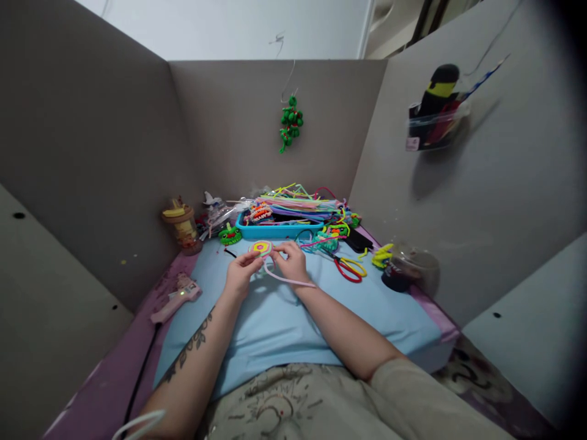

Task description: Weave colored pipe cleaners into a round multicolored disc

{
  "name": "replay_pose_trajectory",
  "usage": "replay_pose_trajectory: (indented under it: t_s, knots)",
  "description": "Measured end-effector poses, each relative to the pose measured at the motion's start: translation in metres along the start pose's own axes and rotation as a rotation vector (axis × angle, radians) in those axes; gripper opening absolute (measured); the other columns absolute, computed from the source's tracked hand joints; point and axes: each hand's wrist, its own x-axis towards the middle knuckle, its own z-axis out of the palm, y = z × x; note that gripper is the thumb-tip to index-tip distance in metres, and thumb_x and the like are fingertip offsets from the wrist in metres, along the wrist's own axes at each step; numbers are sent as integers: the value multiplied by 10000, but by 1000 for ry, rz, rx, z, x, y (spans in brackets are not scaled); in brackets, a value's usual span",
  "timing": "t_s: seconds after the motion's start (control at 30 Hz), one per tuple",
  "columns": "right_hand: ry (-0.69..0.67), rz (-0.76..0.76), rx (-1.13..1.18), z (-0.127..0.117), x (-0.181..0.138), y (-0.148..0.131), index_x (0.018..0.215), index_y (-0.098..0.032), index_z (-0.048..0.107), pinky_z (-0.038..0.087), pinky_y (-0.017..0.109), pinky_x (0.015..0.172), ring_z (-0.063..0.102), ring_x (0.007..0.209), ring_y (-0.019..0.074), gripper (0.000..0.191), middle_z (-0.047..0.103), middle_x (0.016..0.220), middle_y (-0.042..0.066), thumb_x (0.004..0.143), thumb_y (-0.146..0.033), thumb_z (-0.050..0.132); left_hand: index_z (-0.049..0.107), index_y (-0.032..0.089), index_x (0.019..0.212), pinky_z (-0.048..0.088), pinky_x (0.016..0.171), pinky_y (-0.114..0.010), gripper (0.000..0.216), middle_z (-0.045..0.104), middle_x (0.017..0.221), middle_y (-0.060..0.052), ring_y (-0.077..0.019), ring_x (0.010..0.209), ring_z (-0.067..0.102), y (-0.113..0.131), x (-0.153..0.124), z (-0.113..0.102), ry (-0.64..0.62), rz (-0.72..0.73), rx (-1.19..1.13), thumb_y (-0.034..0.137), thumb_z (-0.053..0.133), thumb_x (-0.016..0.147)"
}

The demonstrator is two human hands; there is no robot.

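My left hand [240, 272] pinches the near left edge of a small round coil of fuzzy pipe cleaners [262, 247], ringed in pink, yellow and other colours. At its right edge, the fingers of my right hand [290, 261] are closed on the same coil. From it a pale lilac pipe cleaner [288, 280] curves down and right across my right wrist. Both hands are above the light blue cloth [266, 330]. Scissors [351, 269] with red and yellow handles lie to the right of my right hand.
Behind the hands stands a blue tray [279, 232] heaped with pipe cleaners [293, 205]. A green fuzzy figure [230, 235] sits left of it. A pink handheld device [178, 300] lies at left, a tumbler [182, 226] behind it. At right is a dark jar [395, 275]. Grey panels enclose the table.
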Motion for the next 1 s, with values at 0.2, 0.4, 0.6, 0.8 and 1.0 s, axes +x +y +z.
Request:
replay_pose_trajectory:
  t_s: [0.2,0.4,0.6,0.8,1.0]
  knots:
    - [-44,159,131,6,0,0,672,-200,670,418,300,741,528,825,172,142,577,797,51,702,-330,621,689,129,833,474,599,-273,425,690,766,-68,-153,639,609,0,1,-1,10,23,30,289,808,458]
    - [-68,224,311,11,-2,4,631,-195,651,410,296,773,525,808,166,149,568,794,38,682,-329,613,691,134,812,481,620,-284,407,692,751,-64,-160,648,615,-1,1,-2,10,23,37,295,809,457]
    - [-61,267,336,13,-5,6,533,-178,546,391,279,768,495,787,151,167,534,776,15,675,-265,548,692,137,815,474,644,-286,393,693,744,-58,-157,653,616,2,-1,1,-18,3,27,267,810,464]
    - [-85,219,248,10,-3,-1,524,-177,527,384,265,740,480,769,143,177,504,776,12,691,-231,508,686,139,817,459,620,-266,377,690,735,-51,-145,638,606,4,-3,3,-6,27,39,268,800,482]
    - [-69,183,241,10,-9,-12,886,-191,616,384,235,603,475,744,135,212,515,885,31,709,-302,578,676,132,833,449,600,-246,386,690,730,-51,-138,634,605,6,-2,4,92,98,64,284,789,497]
